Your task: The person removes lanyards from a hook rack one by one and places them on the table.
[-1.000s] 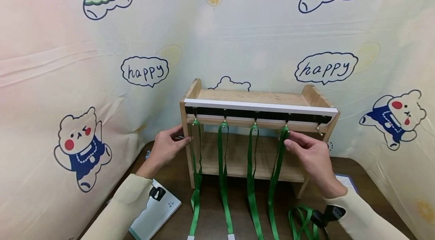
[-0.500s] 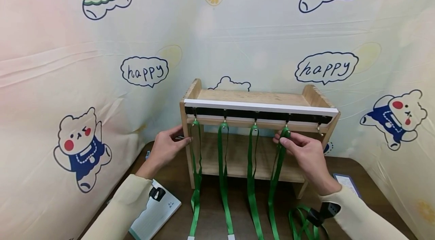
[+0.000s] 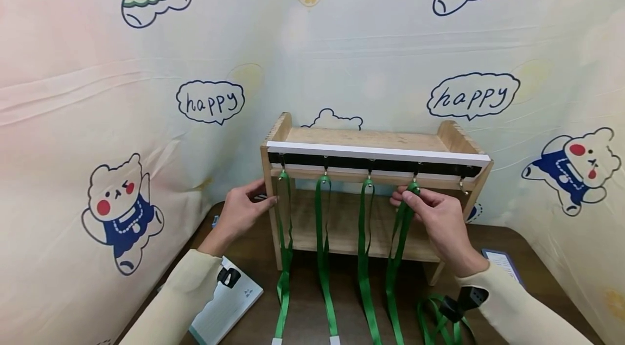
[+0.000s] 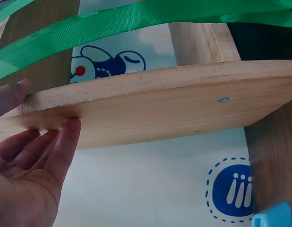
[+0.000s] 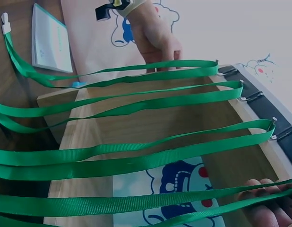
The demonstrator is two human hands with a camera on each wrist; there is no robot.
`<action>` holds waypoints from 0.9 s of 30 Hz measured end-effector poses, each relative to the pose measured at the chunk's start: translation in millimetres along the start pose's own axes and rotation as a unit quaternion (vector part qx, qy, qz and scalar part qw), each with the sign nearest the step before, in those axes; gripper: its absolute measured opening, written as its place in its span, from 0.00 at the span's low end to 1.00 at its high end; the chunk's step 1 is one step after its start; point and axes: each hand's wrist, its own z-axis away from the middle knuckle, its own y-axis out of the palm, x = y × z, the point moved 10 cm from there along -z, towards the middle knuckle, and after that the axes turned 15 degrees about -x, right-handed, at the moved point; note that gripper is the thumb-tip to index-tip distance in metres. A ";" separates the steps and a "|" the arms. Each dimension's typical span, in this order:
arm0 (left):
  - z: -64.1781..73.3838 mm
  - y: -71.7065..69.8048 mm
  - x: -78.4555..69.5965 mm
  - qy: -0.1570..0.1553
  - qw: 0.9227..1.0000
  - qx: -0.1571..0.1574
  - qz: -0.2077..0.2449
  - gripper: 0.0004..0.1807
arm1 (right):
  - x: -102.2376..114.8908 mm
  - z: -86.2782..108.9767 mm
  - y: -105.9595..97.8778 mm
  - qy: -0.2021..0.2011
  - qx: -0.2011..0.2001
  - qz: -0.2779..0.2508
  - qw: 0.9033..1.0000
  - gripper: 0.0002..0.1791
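My left hand (image 3: 241, 215) holds the left side panel (image 4: 136, 113) of a small wooden shelf (image 3: 366, 137). In the left wrist view the thumb is at the panel's edge and the fingertips press its outer face. Four-hook row aside, several green lanyards hang from metal hooks along the shelf's black front strip (image 3: 346, 164). With thumb and fingers, my right hand (image 3: 441, 220) pinches the rightmost hanging lanyard (image 3: 399, 231) near its top loop, just under its hook. Some of its fingers reach behind the strap. To its right, a hook (image 3: 463, 185) bears no lanyard.
Another green lanyard (image 3: 434, 320) lies bunched on the dark table (image 3: 312, 301) by the right wrist. A notepad (image 3: 239, 296) lies under the left forearm, and a blue-edged card (image 3: 503, 262) at the right. Printed cloth (image 3: 366, 63) hangs behind the shelf.
My right hand has shifted slightly left, its fingertips now showing behind the lanyard strap. The left hand keeps its place on the side panel. The head view has moved a little.
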 end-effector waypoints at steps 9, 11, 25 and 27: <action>0.0 1.9 0.2 -0.008 1.000 0.003 0.008 0.32 | 7.2 0.5 -2.4 -0.003 0.000 -0.054 0.999 0.29; 0.1 1.7 0.2 -0.008 1.000 0.003 0.008 0.32 | 7.5 1.2 -3.5 -0.005 0.001 -0.052 0.999 0.29; 1.6 1.0 -2.4 0.003 1.000 0.001 0.000 0.32 | 10.9 20.1 -14.0 -0.010 -0.008 -0.070 0.997 0.24; 1.6 1.0 -2.9 0.005 1.000 0.002 -0.001 0.32 | 11.1 22.2 -17.0 -0.009 -0.011 -0.082 0.997 0.23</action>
